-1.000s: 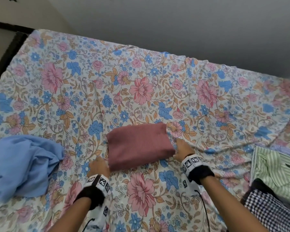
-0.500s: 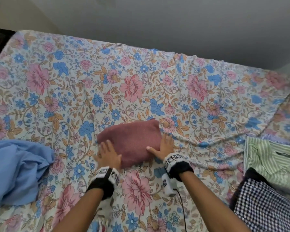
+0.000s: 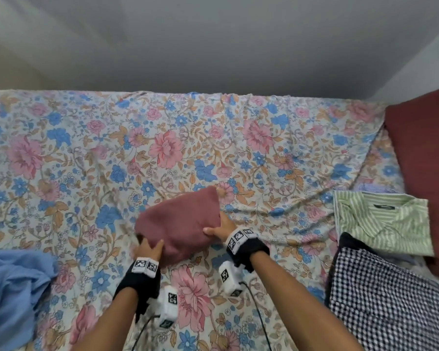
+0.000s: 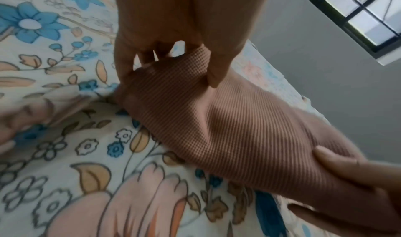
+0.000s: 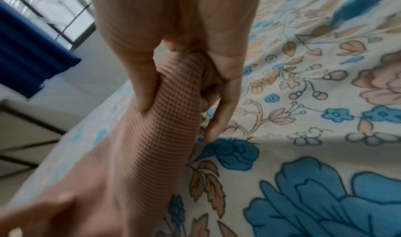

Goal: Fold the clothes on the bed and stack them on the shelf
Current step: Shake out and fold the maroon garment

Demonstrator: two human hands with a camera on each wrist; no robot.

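Fingers of both hands grip the folded pink garment.

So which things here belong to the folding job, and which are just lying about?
Job: folded dusty-pink waffle-knit garment, gripped by left hand and right hand; crumpled light-blue garment; green striped shirt; navy checked shirt.
Lying about: maroon pillow; floral bedsheet.
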